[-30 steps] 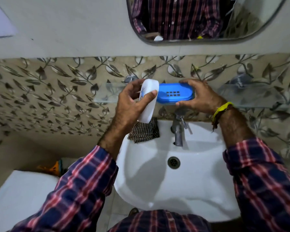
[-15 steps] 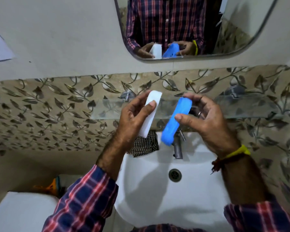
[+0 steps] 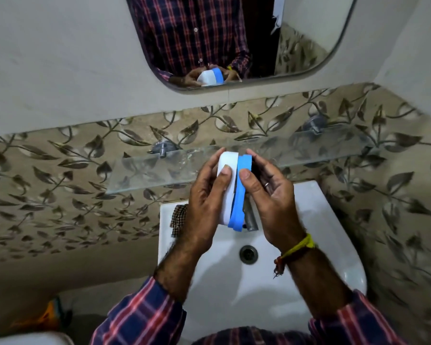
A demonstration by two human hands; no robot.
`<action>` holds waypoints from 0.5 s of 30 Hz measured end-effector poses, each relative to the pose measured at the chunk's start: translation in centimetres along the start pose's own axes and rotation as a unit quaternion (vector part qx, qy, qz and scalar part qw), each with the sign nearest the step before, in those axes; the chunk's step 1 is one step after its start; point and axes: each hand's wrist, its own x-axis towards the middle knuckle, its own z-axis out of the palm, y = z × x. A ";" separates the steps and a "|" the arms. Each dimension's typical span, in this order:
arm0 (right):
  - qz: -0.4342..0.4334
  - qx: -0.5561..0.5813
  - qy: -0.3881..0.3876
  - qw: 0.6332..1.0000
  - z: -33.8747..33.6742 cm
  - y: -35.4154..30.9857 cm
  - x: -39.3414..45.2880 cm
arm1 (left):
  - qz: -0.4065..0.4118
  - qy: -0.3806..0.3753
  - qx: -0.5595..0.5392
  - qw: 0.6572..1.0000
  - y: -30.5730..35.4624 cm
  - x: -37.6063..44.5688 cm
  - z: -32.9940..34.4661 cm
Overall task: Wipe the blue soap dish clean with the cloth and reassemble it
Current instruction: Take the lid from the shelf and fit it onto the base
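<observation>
Hands meet above the sink (image 3: 309,245), just in front of the glass shelf (image 3: 309,150). The left hand (image 3: 204,202) grips the white tray (image 3: 225,192) on edge, thumb pressed on its near face and fingers wrapped behind. The right hand (image 3: 271,202) pinches the blue lid (image 3: 240,192), thumb on its rim, fingers curled round the far side. Both parts stand nearly upright and touch along their long edges, right over the tap (image 3: 250,217). The cloth (image 3: 178,220) lies on the sink's back ledge, left of the tap and partly hidden by the left wrist.

Judged from this, the step in hand is mating the two halves. To do it well, line up the rims all the way round before squeezing; the lower ends look slightly splayed, so seat the top corner first and close downward like a hinge. Keep thumbs off the seam so no skin is nipped. Pressure should be even and light, since thin plastic may flex or pop out. Working over the sink is wise: a dropped piece lands there.

Half a second ago the two parts were held apart with a clear gap, the lid tilted away from the tray; now they are pressed side by side. A second ago the lid lay flat on the shelf.
</observation>
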 end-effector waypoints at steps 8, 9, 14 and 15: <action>0.006 -0.013 0.037 0.999 1.3 0.5 -0.9 | -0.008 -0.022 -0.006 1.000 0.0 -0.7 -0.5; 0.008 -0.007 0.045 0.999 1.7 0.6 -1.1 | -0.009 -0.022 -0.005 1.000 -0.1 -0.9 -0.4; 0.034 0.037 0.083 0.995 3.9 1.4 -2.2 | -0.002 -0.006 0.035 0.999 -0.7 -1.9 -0.2; 0.036 0.046 0.089 0.994 4.2 1.5 -2.4 | -0.001 -0.004 0.047 0.999 -0.8 -2.0 -0.2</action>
